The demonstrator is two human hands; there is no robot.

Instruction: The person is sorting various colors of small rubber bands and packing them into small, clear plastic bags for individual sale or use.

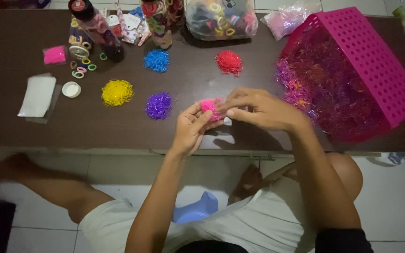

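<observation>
Both hands, left hand (pixel 191 129) and right hand (pixel 258 110), pinch a pink clump of tiny elastic bands (pixel 209 107) above the table (pixel 188 79); light, springy stuff, best gripped gently at the edges.

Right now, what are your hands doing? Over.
Left hand and right hand pinching pink bands clump. Purple pile beside. Tipped pink basket at right.

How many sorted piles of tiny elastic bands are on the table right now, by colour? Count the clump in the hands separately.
Blue pile: 1
Red pile: 1
Yellow pile: 1
Purple pile: 1
Pink clump, held between left hand and right hand: 1
Total: 4 piles on the table, 5 with the held clump. The mixed heap spilling from the pink basket is not counted.
</observation>
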